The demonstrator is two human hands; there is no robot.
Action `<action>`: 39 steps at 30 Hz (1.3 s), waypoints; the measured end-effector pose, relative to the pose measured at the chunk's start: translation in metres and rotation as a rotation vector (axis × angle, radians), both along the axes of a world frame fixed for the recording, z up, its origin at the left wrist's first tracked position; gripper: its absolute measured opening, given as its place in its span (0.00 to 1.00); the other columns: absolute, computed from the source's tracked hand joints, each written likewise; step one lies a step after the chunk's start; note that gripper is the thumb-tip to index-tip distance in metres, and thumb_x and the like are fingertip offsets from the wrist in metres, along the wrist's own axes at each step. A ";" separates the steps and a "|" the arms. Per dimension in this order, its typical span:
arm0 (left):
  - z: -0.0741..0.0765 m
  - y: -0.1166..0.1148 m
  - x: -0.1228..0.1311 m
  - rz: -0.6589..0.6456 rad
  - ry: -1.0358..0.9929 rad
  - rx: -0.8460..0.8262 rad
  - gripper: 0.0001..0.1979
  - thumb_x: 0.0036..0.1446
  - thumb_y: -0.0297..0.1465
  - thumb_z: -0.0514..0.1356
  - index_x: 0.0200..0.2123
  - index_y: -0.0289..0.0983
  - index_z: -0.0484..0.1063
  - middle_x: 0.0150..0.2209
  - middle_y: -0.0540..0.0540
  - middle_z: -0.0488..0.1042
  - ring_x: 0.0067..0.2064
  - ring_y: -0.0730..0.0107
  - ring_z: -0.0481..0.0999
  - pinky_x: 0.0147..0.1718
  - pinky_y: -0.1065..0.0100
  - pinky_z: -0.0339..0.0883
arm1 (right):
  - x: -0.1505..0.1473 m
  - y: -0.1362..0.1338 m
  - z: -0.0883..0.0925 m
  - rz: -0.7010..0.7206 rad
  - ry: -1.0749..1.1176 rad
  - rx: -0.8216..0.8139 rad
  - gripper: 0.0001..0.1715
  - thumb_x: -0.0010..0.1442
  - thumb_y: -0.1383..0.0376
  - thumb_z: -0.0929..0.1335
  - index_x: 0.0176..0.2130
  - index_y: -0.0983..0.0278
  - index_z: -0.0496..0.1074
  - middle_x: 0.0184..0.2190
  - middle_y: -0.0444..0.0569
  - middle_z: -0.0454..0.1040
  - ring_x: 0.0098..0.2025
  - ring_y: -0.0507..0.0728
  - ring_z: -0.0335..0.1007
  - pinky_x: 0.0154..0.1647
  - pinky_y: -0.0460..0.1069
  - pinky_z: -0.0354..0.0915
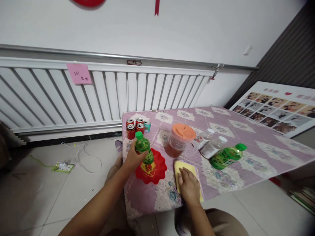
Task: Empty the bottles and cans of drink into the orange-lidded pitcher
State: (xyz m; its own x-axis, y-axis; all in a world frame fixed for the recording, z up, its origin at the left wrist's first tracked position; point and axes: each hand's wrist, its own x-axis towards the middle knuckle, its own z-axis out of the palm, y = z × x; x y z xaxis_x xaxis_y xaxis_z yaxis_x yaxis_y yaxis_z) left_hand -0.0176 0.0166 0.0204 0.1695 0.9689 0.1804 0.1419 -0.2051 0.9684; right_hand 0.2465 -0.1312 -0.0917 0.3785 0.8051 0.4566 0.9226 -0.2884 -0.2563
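Observation:
My left hand is wrapped round a green plastic bottle with a green cap. The bottle stands upright over the red scalloped plate, which has a gold pattern; I cannot tell if its base touches the plate. To the right, my right hand lies palm down on a folded yellow cloth, fingers stretched forward. Behind the two hands stands a clear pitcher with an orange lid and brown liquid inside. Several drink cans are grouped just beyond the left hand.
Two clear bottles with white caps and another green bottle lean or lie right of the pitcher. A purple flowered cloth covers the table. A white radiator runs behind it; a power strip lies on the floor.

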 end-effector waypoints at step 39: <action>-0.024 -0.076 0.021 -0.041 0.619 0.711 0.30 0.54 0.21 0.61 0.60 0.42 0.63 0.60 0.38 0.70 0.63 0.50 0.66 0.66 0.40 0.49 | -0.090 -0.026 0.132 0.308 0.440 0.241 0.15 0.64 0.58 0.66 0.47 0.63 0.74 0.37 0.51 0.79 0.36 0.58 0.75 0.39 0.52 0.72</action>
State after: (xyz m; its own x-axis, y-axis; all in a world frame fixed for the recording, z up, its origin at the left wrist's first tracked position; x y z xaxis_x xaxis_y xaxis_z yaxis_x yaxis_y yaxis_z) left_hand 0.0029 -0.0591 -0.0038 0.4642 0.6577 0.5932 0.5690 -0.7347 0.3694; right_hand 0.1566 -0.1573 0.0399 0.3393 0.8008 0.4935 0.7465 0.0900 -0.6593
